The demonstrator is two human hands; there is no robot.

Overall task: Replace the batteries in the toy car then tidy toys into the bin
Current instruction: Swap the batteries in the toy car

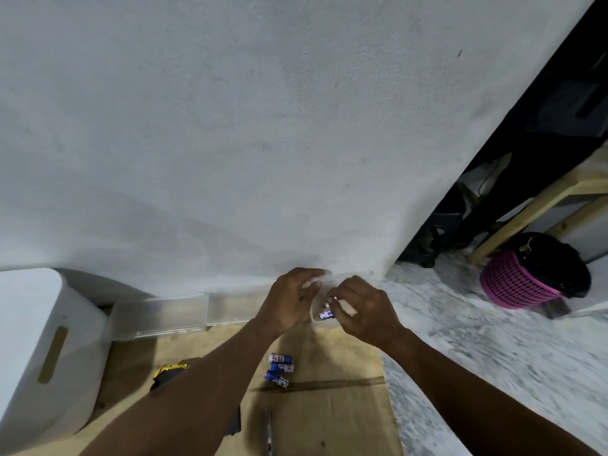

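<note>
- Your left hand (pixel 289 301) curls round the far-left side of the small clear tub (pixel 342 277), which sits against the foot of the white wall (pixel 263 126).
- Your right hand (pixel 365 311) is bent over the tub's near side. Its fingertips pinch a blue-and-white battery (pixel 325 314) at the tub's mouth.
- Loose batteries (pixel 279 368) lie in a small cluster nearer you than the tub, on the brown board (pixel 329 416).
- The yellow-and-black toy car (pixel 167 373) lies left of the tub and nearer you, partly hidden by your left forearm.
- The white bin (pixel 42 340) stands well left of the tub. Two clear trays (pixel 158 315) line the wall between them.
- The board's right edge runs just right of the tub, with open marbled floor (pixel 477 357) beyond it.
- A pink basket (pixel 516 284) stands well right of the tub, across that floor.
</note>
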